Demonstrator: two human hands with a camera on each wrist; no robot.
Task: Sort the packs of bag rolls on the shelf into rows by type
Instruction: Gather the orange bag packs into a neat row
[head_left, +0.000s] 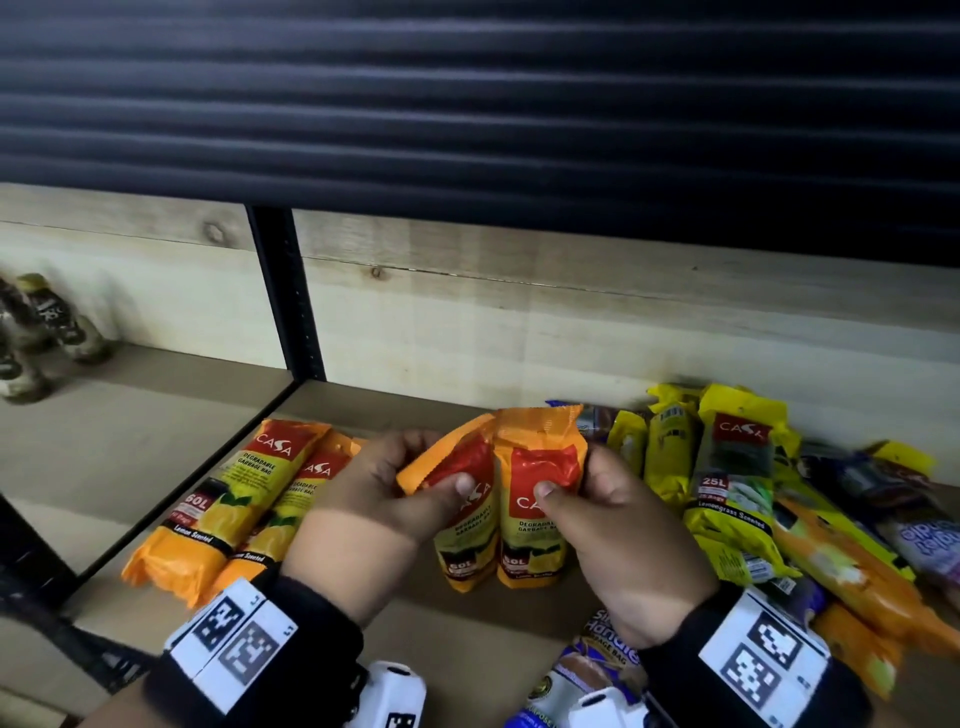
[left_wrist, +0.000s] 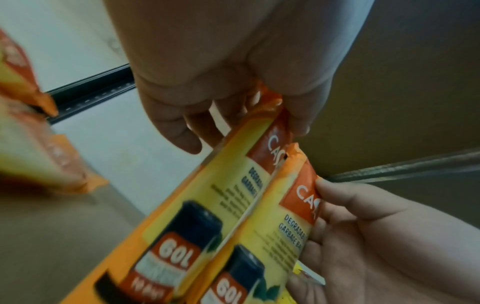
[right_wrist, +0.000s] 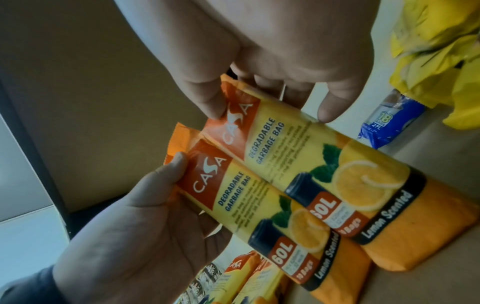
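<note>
Two orange-and-yellow CASA 60L lemon-scented packs are held side by side above the middle of the shelf board (head_left: 467, 623). My left hand (head_left: 436, 467) pinches the top of the left pack (head_left: 467, 540), thumb on its red label. My right hand (head_left: 569, 475) pinches the top of the right pack (head_left: 535, 540) the same way. The right wrist view shows both labels, the left pack (right_wrist: 259, 205) and the right pack (right_wrist: 324, 164). Two matching orange packs (head_left: 228, 499) lie flat together at the left. Whether the held packs' lower ends touch the board is unclear.
A mixed heap of yellow 25L packs (head_left: 727, 493), orange packs and blue-purple packs (head_left: 914, 540) fills the right side. Another blue-and-white pack (head_left: 597, 660) lies near the front edge. A black upright post (head_left: 291, 296) divides the shelf; bottles (head_left: 47, 332) stand in the left bay.
</note>
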